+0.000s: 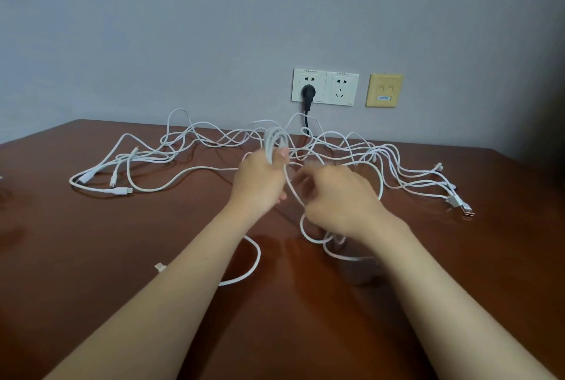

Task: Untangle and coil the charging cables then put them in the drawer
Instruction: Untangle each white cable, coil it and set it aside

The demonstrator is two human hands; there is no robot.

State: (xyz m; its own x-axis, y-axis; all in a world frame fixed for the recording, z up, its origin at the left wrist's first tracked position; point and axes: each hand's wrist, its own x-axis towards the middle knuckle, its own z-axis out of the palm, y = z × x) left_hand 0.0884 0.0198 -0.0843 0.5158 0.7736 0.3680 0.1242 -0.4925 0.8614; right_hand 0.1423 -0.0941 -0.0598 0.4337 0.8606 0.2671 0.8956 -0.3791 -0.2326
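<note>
The left hand grips a small coil of white cable, its loops standing up above the fingers. A loose strand drops from it toward the right hand just beside. That hand's curled fingers are blurred, and I cannot tell whether they pinch the strand. Beyond both hands, tangled cables sprawl across the brown table.

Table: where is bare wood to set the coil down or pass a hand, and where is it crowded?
Bare: the table near left, in front of the left connectors; and near right, in front of the right connectors. Crowded: the tangled cables along the wall, and the loops in the near middle. The left hand holds the coil.
</note>
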